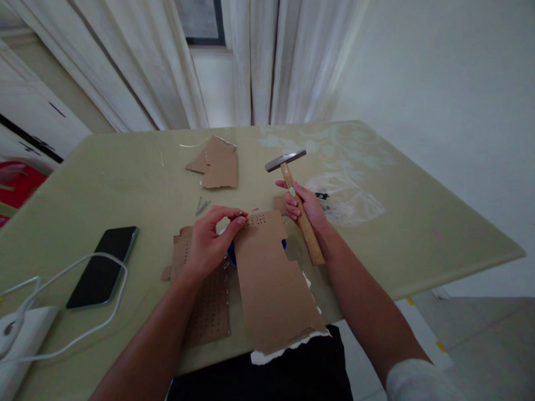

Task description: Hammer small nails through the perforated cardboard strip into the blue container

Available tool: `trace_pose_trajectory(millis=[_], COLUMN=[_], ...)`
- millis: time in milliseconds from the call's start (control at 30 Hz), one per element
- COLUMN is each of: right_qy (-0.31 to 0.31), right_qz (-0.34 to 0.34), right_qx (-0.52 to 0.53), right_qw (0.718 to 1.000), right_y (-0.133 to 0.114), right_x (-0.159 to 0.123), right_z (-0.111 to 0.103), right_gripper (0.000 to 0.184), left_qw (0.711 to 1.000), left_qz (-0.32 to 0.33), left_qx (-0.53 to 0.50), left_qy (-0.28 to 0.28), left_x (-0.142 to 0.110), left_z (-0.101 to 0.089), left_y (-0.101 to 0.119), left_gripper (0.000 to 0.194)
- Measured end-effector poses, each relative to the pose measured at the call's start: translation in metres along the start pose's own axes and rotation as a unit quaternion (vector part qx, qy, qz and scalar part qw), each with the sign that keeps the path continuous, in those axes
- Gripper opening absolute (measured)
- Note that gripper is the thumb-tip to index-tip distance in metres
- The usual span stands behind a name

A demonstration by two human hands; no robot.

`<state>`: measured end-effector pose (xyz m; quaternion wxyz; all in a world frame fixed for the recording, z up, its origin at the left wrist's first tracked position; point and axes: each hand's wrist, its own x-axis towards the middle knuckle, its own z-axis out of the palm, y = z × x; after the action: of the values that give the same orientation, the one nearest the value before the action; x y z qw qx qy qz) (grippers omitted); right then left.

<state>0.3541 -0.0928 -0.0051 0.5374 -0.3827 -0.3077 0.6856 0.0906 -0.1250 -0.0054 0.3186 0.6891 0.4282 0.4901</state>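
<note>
My right hand point(307, 205) is wrapped round the wooden handle of a hammer point(310, 240), its steel head raised above the table. My left hand point(213, 234) pinches what looks like a nail point(241, 213), mostly covered by the fingertips, at the far left corner of a piece of cardboard point(274, 282). Rows of small holes run along that cardboard's far end. Under it, a blue object point(232, 254) shows only at the sides. Another cardboard piece point(214, 307), full of holes, lies beneath my left forearm. Several loose nails point(202, 207) rest beyond my left hand.
Torn cardboard point(222, 164) lies farther back on the table point(135, 187). A clear plastic bag point(350, 200) is to the right of the hammer. On the left are a phone point(105, 267), a white power strip point(24, 349) and a looping white cable point(117, 305).
</note>
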Motion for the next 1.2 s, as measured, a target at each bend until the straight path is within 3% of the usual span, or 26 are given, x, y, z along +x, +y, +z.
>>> trace_pose_trajectory(millis=[1200], right_qy=[-0.006], right_qz=[0.0], right_qx=[0.003], right_qw=[1.0], right_y=[0.0003], right_x=[-0.001], right_z=[0.0027], right_gripper=[0.045], left_qw=[0.999], left_qz=[0.029], left_qx=[0.01], left_qy=[-0.008], left_x=[0.0019], left_z=[0.0017], left_y=[0.0027], left_gripper=[0.011])
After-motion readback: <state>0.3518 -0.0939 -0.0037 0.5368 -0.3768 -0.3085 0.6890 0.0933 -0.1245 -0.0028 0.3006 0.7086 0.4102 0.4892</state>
